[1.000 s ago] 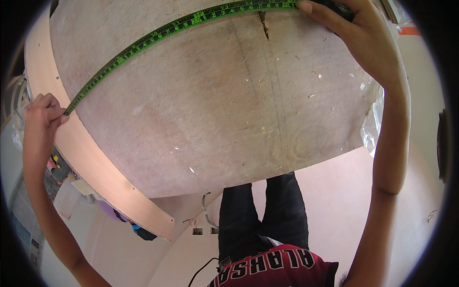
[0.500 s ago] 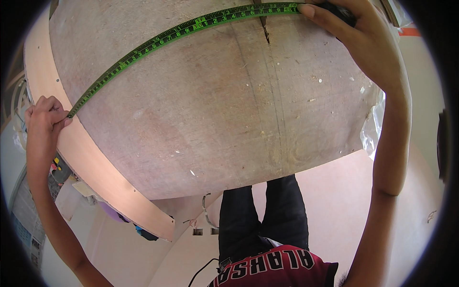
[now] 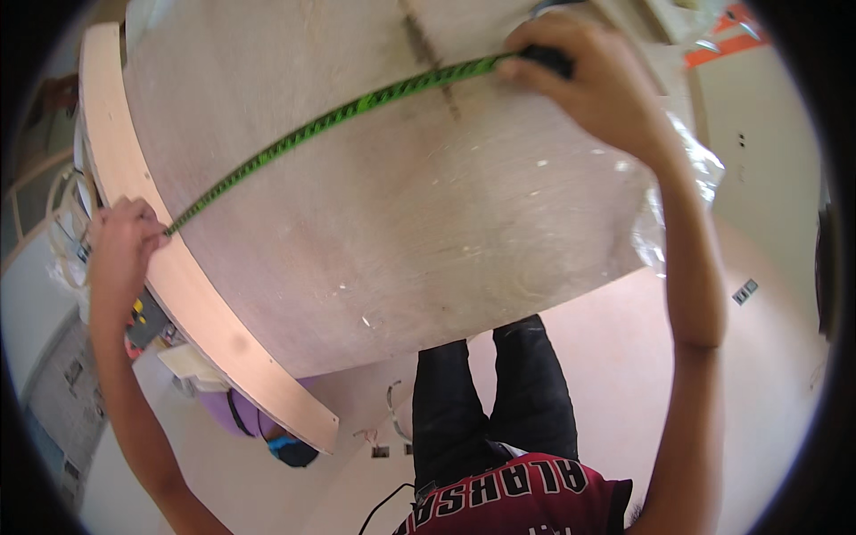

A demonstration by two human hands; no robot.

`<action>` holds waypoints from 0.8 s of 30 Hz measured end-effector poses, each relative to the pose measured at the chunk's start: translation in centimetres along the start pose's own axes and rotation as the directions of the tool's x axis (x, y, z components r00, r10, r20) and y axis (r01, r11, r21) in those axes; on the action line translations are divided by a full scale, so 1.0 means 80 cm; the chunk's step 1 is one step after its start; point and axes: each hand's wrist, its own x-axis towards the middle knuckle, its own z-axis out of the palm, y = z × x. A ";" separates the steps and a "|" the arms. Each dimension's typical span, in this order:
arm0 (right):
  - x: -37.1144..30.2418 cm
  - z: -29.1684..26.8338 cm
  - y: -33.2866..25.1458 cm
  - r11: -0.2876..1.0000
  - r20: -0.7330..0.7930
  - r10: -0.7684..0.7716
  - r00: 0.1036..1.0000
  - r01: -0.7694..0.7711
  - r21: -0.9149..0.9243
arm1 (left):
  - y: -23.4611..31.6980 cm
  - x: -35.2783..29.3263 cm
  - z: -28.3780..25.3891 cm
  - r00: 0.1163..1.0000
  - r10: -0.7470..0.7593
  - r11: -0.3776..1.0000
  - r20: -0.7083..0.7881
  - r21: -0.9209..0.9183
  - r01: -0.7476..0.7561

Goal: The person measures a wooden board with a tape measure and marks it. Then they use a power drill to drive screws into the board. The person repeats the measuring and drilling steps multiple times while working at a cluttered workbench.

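A tape measure with a black case (image 3: 548, 60) and a green-and-black blade (image 3: 325, 126) stretches over a large, pale, worn wooden board (image 3: 401, 232). My left hand (image 3: 125, 245) pinches the blade's end at the light wooden strip (image 3: 218, 334) along the board's left edge. At the far right, my right hand (image 3: 597, 85) is wrapped around the case, its thumb by the blade's mouth. The blade arches slightly and crosses a dark narrow slot (image 3: 419, 40) in the board. Blur hides its markings.
Clear plastic sheeting (image 3: 653, 227) hangs at the board's right edge. Beyond the left strip are a coiled pale hose (image 3: 67, 209), a purple item (image 3: 227, 412) and mixed tools. A wall socket (image 3: 745, 292) shows at right. My dark-trousered legs (image 3: 490, 392) are below the board's near edge.
The whole view has shifted and the board sits a little differently in it. Both hands appear closer together in the picture, still on the tape measure; the right appears lower and farther left.
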 end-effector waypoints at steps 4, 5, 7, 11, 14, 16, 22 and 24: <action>-0.050 -0.072 -0.019 0.996 -0.094 0.054 0.994 -0.047 0.076 | 0.009 -0.029 -0.048 0.977 -0.003 0.966 -0.214 -0.254 -0.053; -0.067 -0.088 -0.032 0.987 -0.089 0.098 0.991 -0.086 0.133 | 0.013 -0.057 -0.067 0.968 -0.034 0.958 -0.247 -0.283 -0.039; -0.100 -0.099 -0.066 0.982 -0.085 0.111 0.990 -0.095 0.166 | 0.015 -0.129 -0.091 0.959 -0.095 0.950 -0.267 -0.313 0.007; -0.207 -0.081 -0.122 0.951 -0.165 0.269 0.949 -0.235 0.199 | 0.099 -0.180 -0.096 0.896 -0.280 0.737 -0.345 -0.675 -0.030; -0.266 -0.033 -0.131 0.857 -0.110 0.463 0.880 -0.412 0.308 | 0.183 -0.185 -0.067 0.893 -0.389 0.204 -0.227 -0.966 -0.157; -0.285 -0.008 -0.147 0.833 -0.103 0.494 0.863 -0.436 0.340 | 0.210 -0.222 -0.036 0.950 -0.298 0.257 -0.094 -0.966 -0.015; -0.255 0.086 -0.139 0.965 -0.247 0.259 0.934 -0.243 0.097 | 0.427 -0.267 0.036 0.885 0.415 0.406 0.211 -0.913 0.028; -0.261 0.100 -0.118 0.976 -0.170 0.208 0.963 -0.215 -0.030 | 0.481 -0.250 0.061 0.864 0.491 0.441 0.112 -0.887 -0.136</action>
